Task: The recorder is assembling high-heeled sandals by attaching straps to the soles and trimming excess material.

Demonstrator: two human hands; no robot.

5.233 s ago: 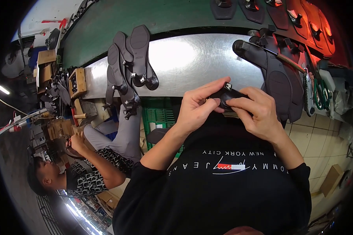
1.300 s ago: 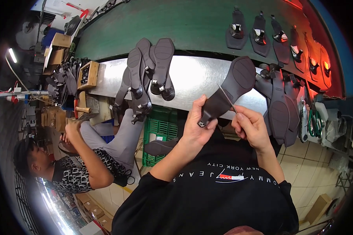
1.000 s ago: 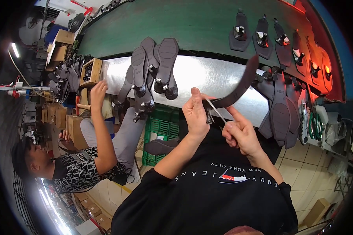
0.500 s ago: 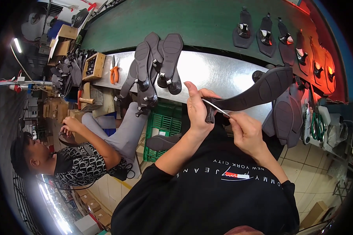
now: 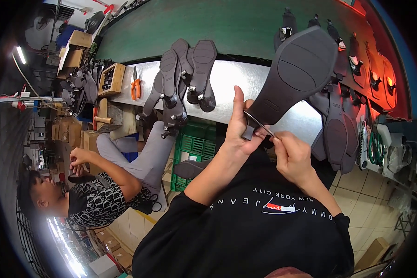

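A dark heeled shoe [image 5: 292, 78] is held up with the underside of its sole facing me. My left hand [image 5: 234, 132] supports it at the heel end, fingers behind the shoe and thumb stretched upward. My right hand [image 5: 292, 155] pinches a thin metal tool [image 5: 260, 124], which lies slantwise across the shoe by the heel [image 5: 250, 131]. I cannot make out the tool's tip or its exact kind. Several similar heeled shoes [image 5: 203, 58] lie soles up on the metal bench, left of my left hand. More dark soles [image 5: 336, 134] are stacked to the right.
The metal bench [image 5: 238, 72] borders a green work surface [image 5: 171, 28], with sandals in red light [image 5: 375, 83] at right. Orange-handled pliers [image 5: 135, 89] lie beside a wooden box [image 5: 110, 78]. Green-handled scissors [image 5: 376, 148] hang right. A co-worker [image 5: 102, 192] sits at left near a green crate [image 5: 197, 141].
The shoe has swung up and turned, so its sole now faces me more fully. My left hand has opened somewhat around the heel. The tool stays in my right hand.
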